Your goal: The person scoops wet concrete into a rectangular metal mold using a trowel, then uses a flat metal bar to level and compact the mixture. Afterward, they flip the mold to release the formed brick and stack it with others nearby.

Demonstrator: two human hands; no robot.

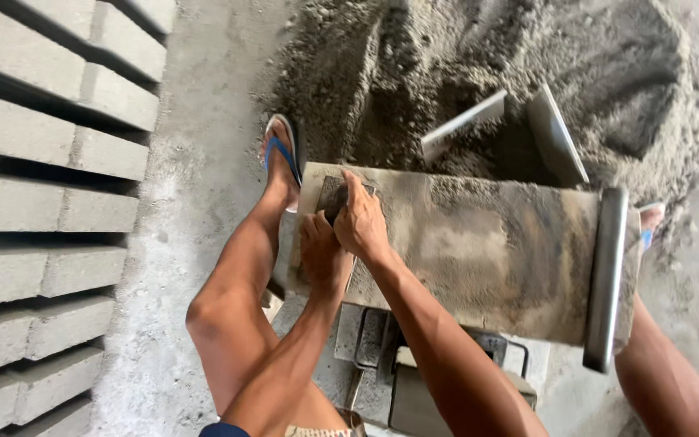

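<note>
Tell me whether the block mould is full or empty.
Full: the mould is packed level with grey mix, and both hands press at its left end.

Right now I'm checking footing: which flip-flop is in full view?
The blue-strapped flip-flop on the foot left of the mould; the other only peeks out beyond the mould's right end.

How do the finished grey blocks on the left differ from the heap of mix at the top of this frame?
The blocks are formed: straight-edged, pale grey, laid in neat rows on the floor. The heap is loose, darker, uneven, with flat metal pieces stuck in it. The blocks lie away from both hands; the heap sits just beyond the board-like mould that the left hand and right hand press on. Both look grey and gritty.
</note>
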